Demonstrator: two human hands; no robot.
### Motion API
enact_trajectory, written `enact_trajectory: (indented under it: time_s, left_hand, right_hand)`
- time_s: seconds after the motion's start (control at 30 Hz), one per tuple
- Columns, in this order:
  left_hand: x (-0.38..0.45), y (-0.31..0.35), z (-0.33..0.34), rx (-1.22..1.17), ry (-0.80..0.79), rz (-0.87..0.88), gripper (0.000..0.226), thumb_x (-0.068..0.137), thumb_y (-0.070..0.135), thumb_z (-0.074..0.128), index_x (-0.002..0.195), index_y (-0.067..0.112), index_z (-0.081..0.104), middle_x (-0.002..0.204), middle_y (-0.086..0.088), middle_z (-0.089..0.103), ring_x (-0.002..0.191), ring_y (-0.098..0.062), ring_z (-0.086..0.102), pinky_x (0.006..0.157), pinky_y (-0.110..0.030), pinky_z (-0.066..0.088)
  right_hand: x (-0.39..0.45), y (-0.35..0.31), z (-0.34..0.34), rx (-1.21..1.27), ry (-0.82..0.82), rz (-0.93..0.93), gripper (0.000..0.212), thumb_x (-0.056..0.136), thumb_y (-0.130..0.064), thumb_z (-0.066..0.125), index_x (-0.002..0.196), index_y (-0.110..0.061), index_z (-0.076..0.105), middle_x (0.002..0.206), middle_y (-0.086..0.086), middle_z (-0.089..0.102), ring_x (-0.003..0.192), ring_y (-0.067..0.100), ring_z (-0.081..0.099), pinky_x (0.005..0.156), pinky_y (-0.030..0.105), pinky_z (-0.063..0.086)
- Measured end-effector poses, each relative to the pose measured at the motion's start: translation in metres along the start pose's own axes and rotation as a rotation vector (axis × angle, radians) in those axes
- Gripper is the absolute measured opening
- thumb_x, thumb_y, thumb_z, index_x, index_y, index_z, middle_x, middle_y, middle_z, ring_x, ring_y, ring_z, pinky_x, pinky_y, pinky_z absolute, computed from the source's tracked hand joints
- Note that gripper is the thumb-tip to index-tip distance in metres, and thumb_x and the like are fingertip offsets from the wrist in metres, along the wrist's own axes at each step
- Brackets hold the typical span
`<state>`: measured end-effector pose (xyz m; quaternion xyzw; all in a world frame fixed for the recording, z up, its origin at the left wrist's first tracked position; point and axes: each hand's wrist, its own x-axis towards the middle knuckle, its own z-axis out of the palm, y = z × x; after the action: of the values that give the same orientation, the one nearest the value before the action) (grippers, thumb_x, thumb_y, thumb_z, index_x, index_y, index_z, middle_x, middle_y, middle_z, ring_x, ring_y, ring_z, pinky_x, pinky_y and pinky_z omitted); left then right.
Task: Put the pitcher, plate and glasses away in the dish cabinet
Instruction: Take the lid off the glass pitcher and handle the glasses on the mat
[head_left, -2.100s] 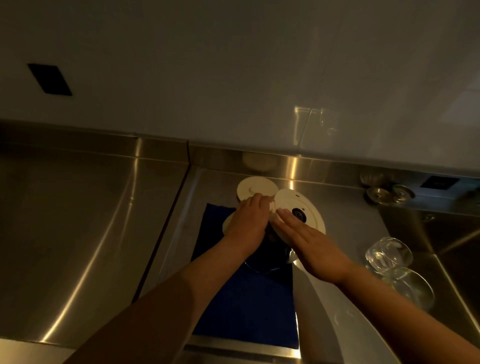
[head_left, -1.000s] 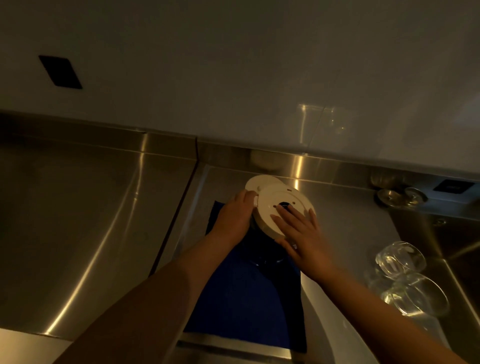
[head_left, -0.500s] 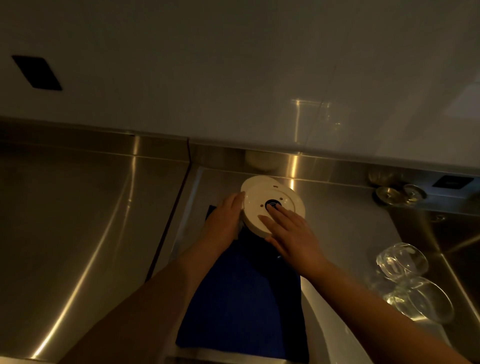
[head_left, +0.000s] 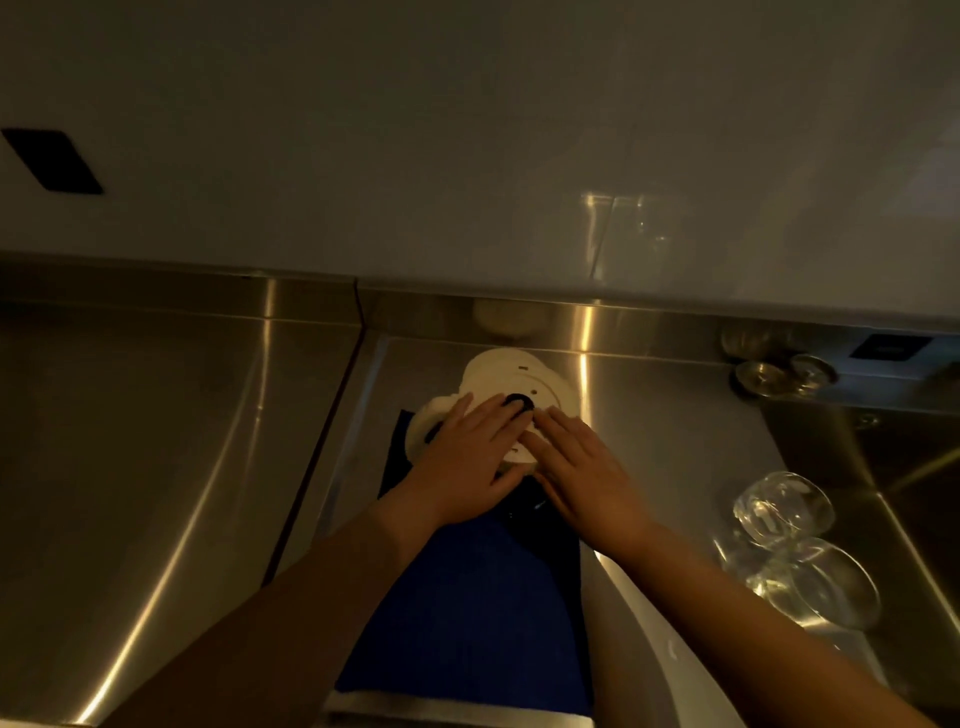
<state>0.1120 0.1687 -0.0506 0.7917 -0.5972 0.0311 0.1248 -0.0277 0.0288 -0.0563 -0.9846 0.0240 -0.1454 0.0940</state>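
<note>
A round white lid (head_left: 543, 392) with a black centre lies flat on top of a dark, barely visible pitcher (head_left: 535, 512) that stands on a blue cloth (head_left: 467, 613). My left hand (head_left: 467, 462) presses on the lid with straight fingers. My right hand (head_left: 579, 467) lies beside it, its fingers flat on the lid too. A white plate (head_left: 493, 361) peeks out just behind the lid. Two clear glasses (head_left: 784, 506) (head_left: 826, 584) lie on the steel counter to the right, apart from both hands.
The steel counter (head_left: 156, 467) runs left to a seam and back to a low upstand below a pale wall. A sink basin (head_left: 893, 483) drops at the far right. Small metal fittings (head_left: 763, 376) sit at the back right. A pale curved object (head_left: 670, 649) lies under my right forearm.
The lid went from tilted to flat on the pitcher. My left hand moved from the lid's left edge onto its top, beside my right hand.
</note>
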Motion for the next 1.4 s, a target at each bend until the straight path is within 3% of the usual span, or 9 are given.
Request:
enact_trajectory:
  time_s: [0.1,0.23,0.4,0.6,0.77,0.9,1.23,1.4]
  left_hand:
    - [0.007,0.016,0.004,0.069,-0.021,-0.065,0.061,0.095,0.052,0.031,0.148,0.023,0.022,0.155,-0.001,0.021,0.143,-0.02,0.009,0.116,-0.043,0.003]
    - [0.019,0.039,0.008,0.142,-0.052,-0.168,0.06,0.095,0.051,0.028,0.147,0.022,0.023,0.156,-0.004,0.019,0.142,-0.029,0.01,0.114,-0.044,0.011]
    - [0.038,0.075,0.017,0.127,-0.073,-0.237,0.067,0.096,0.051,0.028,0.15,0.016,0.009,0.157,-0.006,0.01,0.144,-0.023,0.005,0.115,-0.04,0.003]
    - [0.066,0.144,0.034,0.027,-0.097,-0.109,0.064,0.098,0.046,0.031,0.15,0.018,0.006,0.158,-0.003,0.007,0.144,-0.016,-0.002,0.113,-0.033,-0.004]
    - [0.082,0.217,0.063,-0.083,-0.169,0.033,0.062,0.098,0.042,0.034,0.15,0.02,0.007,0.158,-0.002,0.006,0.144,-0.014,-0.004,0.111,-0.028,-0.009]
    - [0.088,0.265,0.084,-0.091,-0.212,0.09,0.063,0.098,0.044,0.033,0.15,0.02,0.006,0.158,0.0,0.005,0.144,-0.014,-0.005,0.111,-0.028,-0.01]
    - [0.08,0.298,0.104,-0.066,-0.242,0.048,0.061,0.098,0.046,0.027,0.15,0.017,0.011,0.158,-0.002,0.01,0.144,-0.015,0.001,0.112,-0.027,-0.006]
    - [0.076,0.297,0.107,-0.042,-0.272,0.019,0.065,0.098,0.052,0.019,0.15,0.018,0.003,0.158,-0.002,0.002,0.144,-0.015,-0.003,0.113,-0.029,-0.006]
  right_hand:
    - [-0.014,0.011,-0.005,0.032,0.004,0.005,0.055,0.095,-0.026,0.051,0.145,-0.017,0.032,0.152,0.009,0.027,0.142,0.025,0.018,0.113,0.041,0.022]
    - [-0.04,0.029,-0.013,0.016,-0.01,0.053,0.057,0.094,-0.03,0.045,0.146,-0.019,0.025,0.153,0.009,0.024,0.142,0.024,0.017,0.112,0.038,0.02]
    - [-0.086,0.065,-0.02,-0.009,-0.053,0.129,0.061,0.094,-0.03,0.052,0.147,-0.019,0.023,0.155,0.008,0.02,0.143,0.019,0.01,0.113,0.034,0.013]
    - [-0.141,0.118,-0.048,0.01,-0.095,0.22,0.058,0.093,-0.026,0.054,0.145,-0.013,0.032,0.152,0.012,0.028,0.142,0.027,0.022,0.114,0.036,0.018]
    - [-0.179,0.158,-0.063,0.003,-0.111,0.329,0.057,0.096,-0.031,0.048,0.147,-0.016,0.026,0.155,0.008,0.019,0.144,0.024,0.014,0.114,0.029,0.007]
    - [-0.204,0.177,-0.068,0.057,-0.124,0.384,0.059,0.096,-0.031,0.047,0.148,-0.017,0.023,0.157,0.006,0.016,0.144,0.019,0.012,0.115,0.031,0.015]
    - [-0.22,0.179,-0.065,0.17,-0.057,0.415,0.049,0.097,-0.027,0.044,0.144,-0.017,0.034,0.154,0.004,0.026,0.141,0.017,0.024,0.108,0.023,0.018]
    - [-0.227,0.171,-0.063,0.192,-0.079,0.381,0.047,0.099,-0.031,0.039,0.145,-0.02,0.033,0.154,0.001,0.026,0.142,0.013,0.021,0.111,0.024,0.017]
